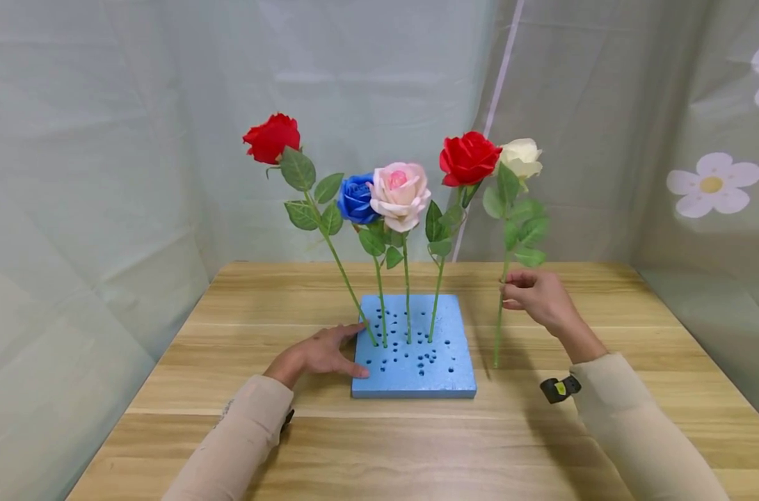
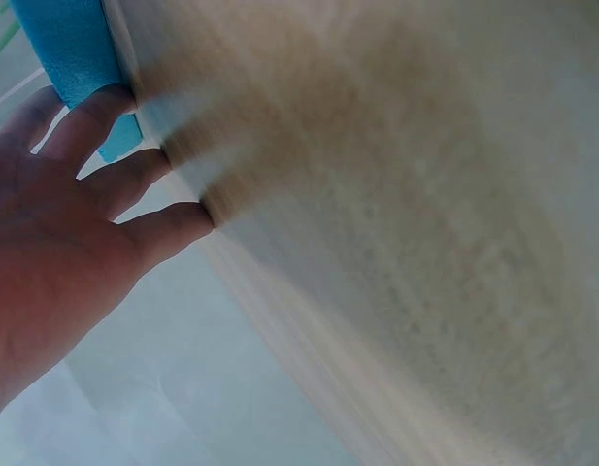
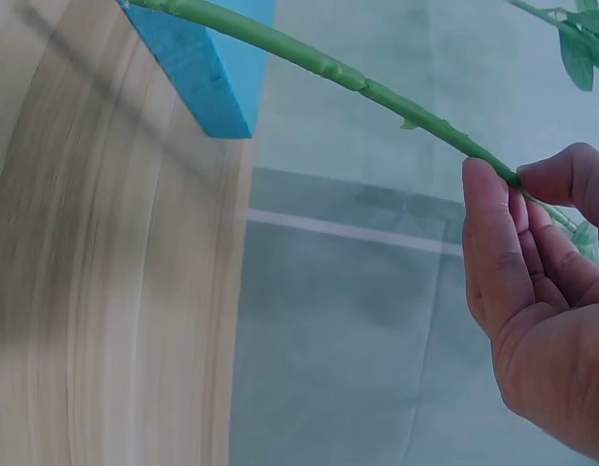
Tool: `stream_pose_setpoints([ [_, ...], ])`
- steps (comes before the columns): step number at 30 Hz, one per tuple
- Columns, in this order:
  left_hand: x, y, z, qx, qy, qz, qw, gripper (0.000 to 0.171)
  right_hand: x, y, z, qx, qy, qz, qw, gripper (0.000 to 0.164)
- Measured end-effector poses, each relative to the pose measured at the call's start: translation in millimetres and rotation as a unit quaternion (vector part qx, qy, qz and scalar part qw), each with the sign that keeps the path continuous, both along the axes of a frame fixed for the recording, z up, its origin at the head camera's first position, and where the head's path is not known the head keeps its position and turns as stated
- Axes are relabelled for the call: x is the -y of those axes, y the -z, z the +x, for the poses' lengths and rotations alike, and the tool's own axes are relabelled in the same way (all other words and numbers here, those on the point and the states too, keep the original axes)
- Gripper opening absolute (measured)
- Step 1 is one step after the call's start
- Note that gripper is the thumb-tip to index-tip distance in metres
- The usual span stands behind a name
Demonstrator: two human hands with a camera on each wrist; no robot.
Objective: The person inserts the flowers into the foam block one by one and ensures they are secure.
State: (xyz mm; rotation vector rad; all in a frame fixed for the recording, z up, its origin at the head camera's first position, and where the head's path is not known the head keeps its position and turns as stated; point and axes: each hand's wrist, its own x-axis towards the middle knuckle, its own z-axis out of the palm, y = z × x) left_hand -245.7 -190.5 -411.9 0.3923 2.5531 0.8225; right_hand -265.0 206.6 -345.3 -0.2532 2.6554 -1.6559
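Note:
A blue foam block [image 1: 410, 385] dotted with holes lies on the table. My left hand [image 1: 321, 351] rests against its left side, thumb and fingers spread; the left wrist view shows the fingers extended beside the block [image 2: 74, 49]. To the right of the block, my right hand [image 1: 542, 300] pinches the green stem of a white rose [image 1: 522, 158] between thumb and fingers. This stem [image 3: 309, 60] is nearly upright, its lower end beside the block. Standing in the block are a leaning red rose [image 1: 273, 138], a blue rose [image 1: 356, 200], a pink rose [image 1: 399, 202] and another red rose [image 1: 469, 158].
The wooden table [image 1: 229, 459] reaches back to a pale curtain [image 1: 379, 62]. On the right, a curtain with printed flowers [image 1: 712, 185] hangs along the table's edge. The rose heads rise well above the block, and some overlap in the head view.

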Motion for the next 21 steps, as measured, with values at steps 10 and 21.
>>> stream_pose_setpoints([
  [10, -0.2, 0.7, -0.7, -0.001, 0.002, 0.0, 1.0, 0.102, 10.3, -4.9, 2.5, -0.014, -0.001, 0.001, 1.0, 0.028],
  [21, 0.6, 2.0, -1.4, 0.0, 0.001, -0.003, 1.0, 0.101, 24.4, -11.2, 0.9, -0.04, 0.004, -0.006, 0.999, 0.024],
])
